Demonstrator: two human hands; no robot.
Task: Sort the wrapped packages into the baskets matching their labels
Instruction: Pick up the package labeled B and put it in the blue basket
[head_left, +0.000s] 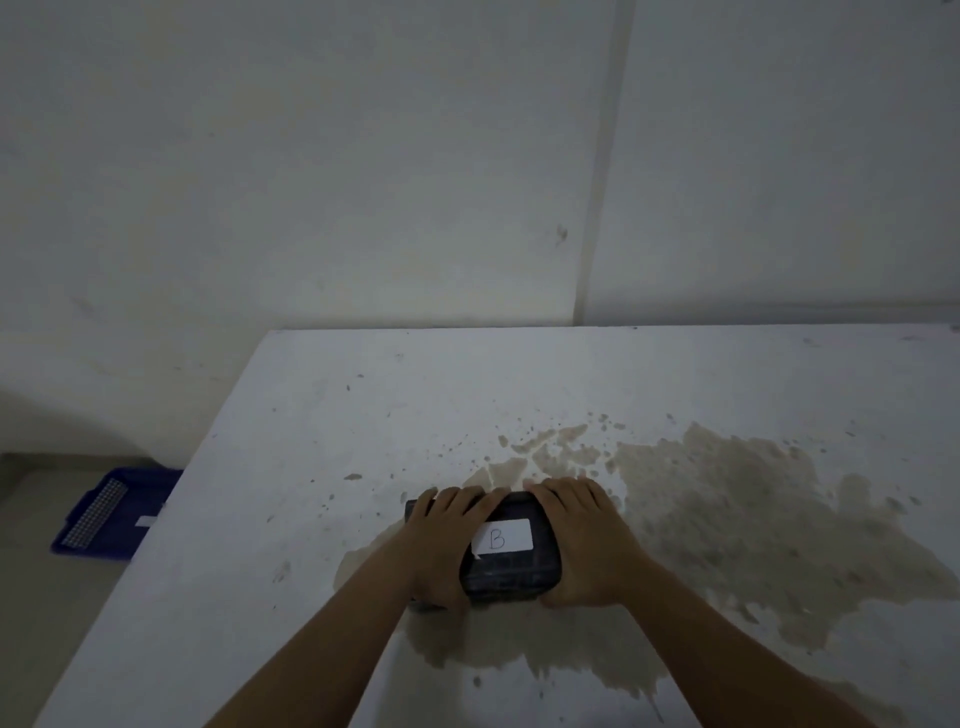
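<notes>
Head view. White table (519, 395) running from the near edge to a far edge against a pale wall (311, 156); left edge slanting down toward the lower left, right side cut off by the frame. Wide bare surface beyond and to the left of the hands; a large brownish stain (727, 509) spreading to the right and beneath the package, flat and no obstacle.

Dark wrapped package (511, 564) resting on the table near the middle, slightly toward the near edge. White label (503, 536) on its top face, marked with a handwritten "B". Left hand (441, 540) laid over the package's left side, fingers curled over the far top edge. Right hand (582, 540) pressed against the right side, fingers likewise over the far edge. Both closed onto the package, gripping it between them.

Blue basket (111, 514) on the floor past the table's left edge, well apart from the package, partly hidden behind that edge. Inside, a pale gridded strip and a small white slip; any writing too small to read. Package's wrapping detail dim and hard to make out; its lower left corner covered by the left hand.
</notes>
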